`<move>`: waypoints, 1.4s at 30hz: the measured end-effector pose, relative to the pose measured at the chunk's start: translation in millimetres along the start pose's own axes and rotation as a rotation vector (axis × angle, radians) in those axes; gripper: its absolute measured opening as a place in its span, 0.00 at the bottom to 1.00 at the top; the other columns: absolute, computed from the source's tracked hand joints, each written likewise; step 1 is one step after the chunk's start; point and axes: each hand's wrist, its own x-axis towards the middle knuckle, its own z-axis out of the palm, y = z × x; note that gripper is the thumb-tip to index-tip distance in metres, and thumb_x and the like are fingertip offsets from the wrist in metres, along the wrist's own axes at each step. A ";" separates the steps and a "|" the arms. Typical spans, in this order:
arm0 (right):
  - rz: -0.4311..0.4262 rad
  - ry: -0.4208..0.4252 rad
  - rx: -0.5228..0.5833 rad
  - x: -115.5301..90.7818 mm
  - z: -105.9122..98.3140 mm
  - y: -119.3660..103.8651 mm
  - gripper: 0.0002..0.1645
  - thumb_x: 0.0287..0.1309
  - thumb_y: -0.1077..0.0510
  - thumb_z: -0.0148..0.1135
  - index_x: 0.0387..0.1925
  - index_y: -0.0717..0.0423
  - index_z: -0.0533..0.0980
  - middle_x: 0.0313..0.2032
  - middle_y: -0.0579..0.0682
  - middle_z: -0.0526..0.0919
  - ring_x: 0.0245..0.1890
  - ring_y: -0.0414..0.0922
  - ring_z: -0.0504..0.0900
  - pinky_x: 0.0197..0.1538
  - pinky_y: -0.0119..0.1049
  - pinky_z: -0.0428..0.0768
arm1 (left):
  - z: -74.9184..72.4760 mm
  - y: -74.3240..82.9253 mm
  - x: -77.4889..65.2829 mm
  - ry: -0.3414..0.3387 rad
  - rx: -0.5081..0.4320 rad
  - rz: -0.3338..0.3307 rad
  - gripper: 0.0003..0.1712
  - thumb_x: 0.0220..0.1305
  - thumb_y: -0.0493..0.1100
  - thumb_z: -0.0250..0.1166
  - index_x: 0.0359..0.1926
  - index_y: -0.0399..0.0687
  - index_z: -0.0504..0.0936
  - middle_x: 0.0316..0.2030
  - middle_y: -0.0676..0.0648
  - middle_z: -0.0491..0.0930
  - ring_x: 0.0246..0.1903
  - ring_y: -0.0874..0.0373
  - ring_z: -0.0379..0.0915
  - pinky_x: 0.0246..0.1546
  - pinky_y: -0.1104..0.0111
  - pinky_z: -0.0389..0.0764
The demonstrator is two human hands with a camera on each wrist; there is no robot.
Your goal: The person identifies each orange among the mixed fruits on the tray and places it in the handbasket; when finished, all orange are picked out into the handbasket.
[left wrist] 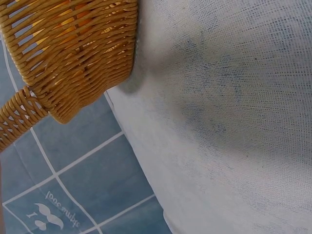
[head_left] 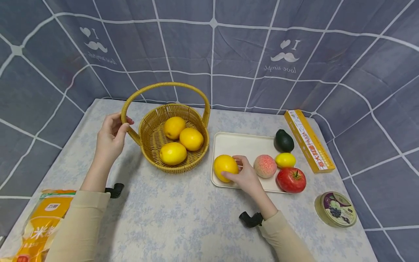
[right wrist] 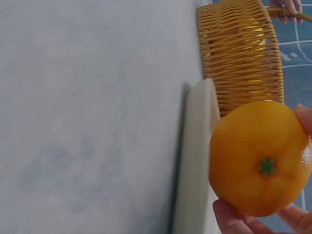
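Note:
My left hand (head_left: 111, 136) grips the left side of the handle of a woven basket (head_left: 148, 160), thumb in front of it. Three yellow fruits (head_left: 173, 153) lie inside the basket, which stands on the cloth. My right hand (head_left: 247, 176) holds an orange (head_left: 226, 168) between thumb and fingers at the left end of a cream tray (head_left: 242, 142). In the right wrist view the orange (right wrist: 258, 151) shows its green stem end above the tray's edge. On the tray's right part are a peach (head_left: 265, 166), an avocado (head_left: 283, 141), a lemon (head_left: 285, 160) and a red pomegranate (head_left: 291, 180).
A yellow pasta box (head_left: 309, 142) lies right of the tray, and a round tin (head_left: 337, 209) sits nearer the front right. An orange packet (head_left: 46, 225) lies at the front left, beside my sleeve. Grey-blue checked curtain (head_left: 242, 47) hangs behind the table.

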 end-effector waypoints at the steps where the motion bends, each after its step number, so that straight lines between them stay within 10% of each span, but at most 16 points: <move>1: -0.003 -0.001 0.004 0.7 -0.2 -1.3 0.47 0.49 0.46 0.75 0.68 0.51 0.63 0.65 0.59 0.70 0.62 0.56 0.72 0.61 0.52 0.73 | 0.0 0.0 0.2 -0.001 -0.002 0.002 0.21 0.75 0.42 0.53 0.65 0.43 0.66 0.46 0.67 0.74 0.49 0.80 0.69 0.52 0.82 0.71; 19: -0.183 -0.088 0.130 11.4 -9.1 -84.7 0.46 0.49 0.49 0.75 0.68 0.48 0.64 0.65 0.53 0.70 0.62 0.53 0.72 0.59 0.49 0.75 | 2.0 1.6 1.1 -0.010 -0.002 -0.007 0.21 0.75 0.42 0.53 0.65 0.43 0.66 0.48 0.58 0.76 0.49 0.80 0.70 0.51 0.81 0.71; 42: -0.276 -0.203 -0.059 76.5 73.6 -179.1 0.45 0.49 0.46 0.75 0.67 0.51 0.66 0.62 0.53 0.74 0.56 0.48 0.76 0.59 0.42 0.75 | 0.3 1.7 -0.5 0.004 -0.013 -0.010 0.21 0.75 0.42 0.53 0.65 0.44 0.67 0.45 0.68 0.74 0.49 0.80 0.70 0.51 0.82 0.71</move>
